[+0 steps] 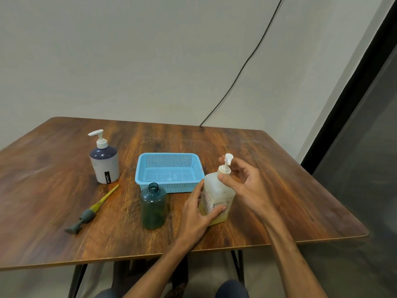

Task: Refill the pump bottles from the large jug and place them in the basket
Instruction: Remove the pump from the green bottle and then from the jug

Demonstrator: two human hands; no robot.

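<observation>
The pale jug [217,198] stands upright on the wooden table [279,190], just in front of the near right corner of the blue basket [169,172]; whether it touches the basket I cannot tell. Its long axis runs straight up, and at the top of that axis sits its white pump [226,165], nozzle pointing away from me. My left hand [198,214] wraps the lower body from the left side, thumb across the label, fingers round the far face, closed firmly enough to steady it. My right hand [247,186] comes in from the right at neck height, thumb and fingertips curled narrowly around the pump collar, gripping it, I judge, to twist the pump off.

That is what the coming move turns on: the collar lies directly above the held body, so any turn of my right hand has to be about the vertical axis while my left resists it below.

Just left of the jug stands the dark green bottle [153,206], upright with its neck open, nearer to my left hand than my right. Its grey pump head with yellow tube [90,212] lies flat further left, tube angled toward the far white and purple pump bottle [104,163], which stands capped, well apart. The basket holds nothing.
</observation>
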